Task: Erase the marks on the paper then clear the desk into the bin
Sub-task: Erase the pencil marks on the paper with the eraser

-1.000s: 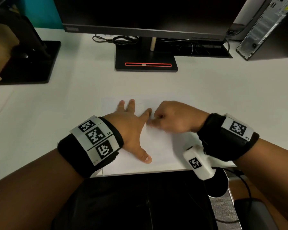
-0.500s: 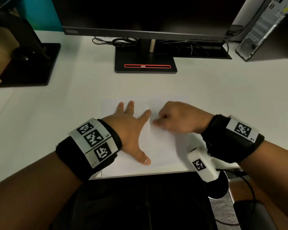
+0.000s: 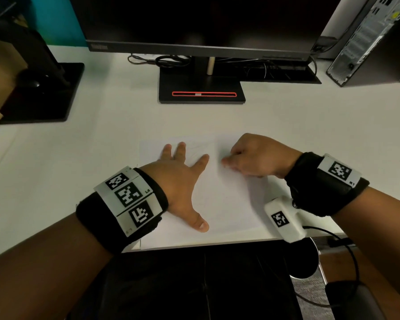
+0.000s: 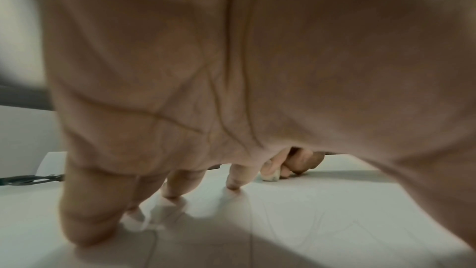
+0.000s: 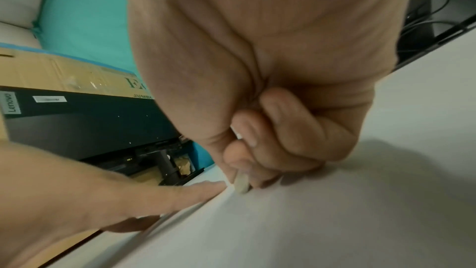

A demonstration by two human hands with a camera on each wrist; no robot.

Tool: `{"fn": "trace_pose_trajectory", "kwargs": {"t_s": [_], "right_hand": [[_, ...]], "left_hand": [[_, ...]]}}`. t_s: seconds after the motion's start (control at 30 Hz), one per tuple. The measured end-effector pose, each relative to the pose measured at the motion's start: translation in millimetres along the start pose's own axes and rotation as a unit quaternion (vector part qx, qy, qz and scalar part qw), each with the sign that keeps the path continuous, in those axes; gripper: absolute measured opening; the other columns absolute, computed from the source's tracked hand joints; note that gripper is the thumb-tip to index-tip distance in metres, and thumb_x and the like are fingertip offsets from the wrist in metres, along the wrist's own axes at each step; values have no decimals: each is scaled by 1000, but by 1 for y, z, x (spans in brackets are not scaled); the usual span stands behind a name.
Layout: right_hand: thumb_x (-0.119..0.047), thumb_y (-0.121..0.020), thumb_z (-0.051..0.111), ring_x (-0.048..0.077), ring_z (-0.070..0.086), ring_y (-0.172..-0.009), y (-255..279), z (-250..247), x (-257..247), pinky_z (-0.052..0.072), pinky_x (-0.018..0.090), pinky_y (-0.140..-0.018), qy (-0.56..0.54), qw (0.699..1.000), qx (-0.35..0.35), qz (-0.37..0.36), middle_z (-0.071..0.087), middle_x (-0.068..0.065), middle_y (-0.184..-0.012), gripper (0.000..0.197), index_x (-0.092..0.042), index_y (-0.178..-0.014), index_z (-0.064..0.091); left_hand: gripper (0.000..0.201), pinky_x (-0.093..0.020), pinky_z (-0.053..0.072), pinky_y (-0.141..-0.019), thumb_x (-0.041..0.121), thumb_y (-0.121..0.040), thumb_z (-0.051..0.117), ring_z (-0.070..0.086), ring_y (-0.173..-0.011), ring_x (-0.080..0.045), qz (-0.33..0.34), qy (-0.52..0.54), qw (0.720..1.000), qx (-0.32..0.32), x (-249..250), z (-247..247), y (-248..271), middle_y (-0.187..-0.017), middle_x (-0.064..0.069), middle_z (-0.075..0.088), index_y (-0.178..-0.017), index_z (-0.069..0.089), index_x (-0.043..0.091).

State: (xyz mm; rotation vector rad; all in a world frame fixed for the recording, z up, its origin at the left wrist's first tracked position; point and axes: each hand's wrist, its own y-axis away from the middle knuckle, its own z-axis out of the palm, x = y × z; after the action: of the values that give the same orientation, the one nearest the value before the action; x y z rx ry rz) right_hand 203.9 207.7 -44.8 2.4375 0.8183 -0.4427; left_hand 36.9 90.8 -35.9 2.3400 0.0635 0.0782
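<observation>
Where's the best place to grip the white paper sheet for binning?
Likely the right edge of the white paper sheet, approached from the right: it lies flat, the left hand presses its left half, and the right hand there pinches a small pale eraser.

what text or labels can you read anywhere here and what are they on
"Lenovo": on the black monitor bezel, right wrist view.
"JUMB", cut off by the hand: on the cardboard box; the larger letters above it are also cut off, unclear.
White sticker on the monitor: too blurred to read.
Monitor logo in the head view: too dark to read.
Wristband tags: square code patterns; tiny characters beside them too small to read.
</observation>
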Motion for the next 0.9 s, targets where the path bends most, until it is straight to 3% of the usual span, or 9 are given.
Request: {"fn": "trace_pose_trajectory", "kwargs": {"t_s": [0.1,0.17,0.23,0.33,0.43,0.5,0.63,0.73,0.9], "right_hand": [[-36,-96,57,18,40,-48,5,12,-9,36,26,-49,33,997,-39,-49,47,3,-53,46,-11,-58,48],[-37,-96,58,17,42,-46,6,14,-10,39,25,-48,23,996,-68,-47,50,1,-52,45,-11,-60,53],[-37,-96,58,18,43,-45,0,4,-5,39,24,-48,17,999,-43,-20,52,5,-53,44,-8,-63,58],[-37,-96,58,18,43,-50,0,1,-6,37,28,-53,36,999,-5,-26,50,4,-55,46,-9,-60,52],[-40,-98,57,17,45,-52,8,19,-19,39,29,-54,59,994,-48,-74,53,5,-58,49,-3,-65,56],[-41,-97,57,17,46,-50,6,19,-17,40,27,-52,36,995,-61,-67,55,7,-58,49,-2,-66,58],[-37,-98,57,18,40,-49,0,14,-15,34,27,-49,38,998,-16,-50,46,4,-54,49,-11,-58,47],[-40,-98,56,17,43,-49,7,24,-23,36,27,-50,45,995,-55,-72,50,5,-55,49,-11,-60,49],[-37,-96,57,19,46,-46,-7,-2,0,38,24,-50,6,1000,20,12,55,6,-54,44,-10,-60,57]], "left_hand": [[147,-62,20,-119,79,-59,77,-32,-147,-38,1,1,1000,0,0,0,0,-157,-10,-41,-149,-33,40],[147,-62,20,-119,79,-58,77,-32,-146,-38,2,2,1000,0,0,0,-1,-157,-10,-42,-149,-33,40],[148,-62,21,-119,79,-58,77,-32,-146,-37,2,4,1000,0,0,0,0,-157,-9,-42,-149,-32,41],[147,-62,20,-119,79,-58,77,-31,-147,-37,2,6,1000,2,0,0,0,-157,-9,-41,-149,-32,40],[147,-62,20,-119,80,-58,77,-31,-147,-39,2,0,1000,4,0,1,-2,-157,-10,-41,-149,-33,40],[147,-62,20,-119,80,-58,76,-31,-146,-39,2,-2,1000,4,0,1,-2,-157,-11,-42,-148,-33,41],[147,-62,21,-119,80,-58,76,-32,-146,-38,3,2,1000,2,-1,1,-1,-157,-10,-42,-149,-33,41],[147,-62,21,-119,80,-58,76,-32,-146,-38,4,1,1000,3,-1,2,-2,-157,-10,-41,-148,-33,41],[148,-63,20,-119,80,-57,77,-32,-146,-37,4,3,1000,3,-1,1,-1,-157,-10,-41,-149,-33,41]]}}
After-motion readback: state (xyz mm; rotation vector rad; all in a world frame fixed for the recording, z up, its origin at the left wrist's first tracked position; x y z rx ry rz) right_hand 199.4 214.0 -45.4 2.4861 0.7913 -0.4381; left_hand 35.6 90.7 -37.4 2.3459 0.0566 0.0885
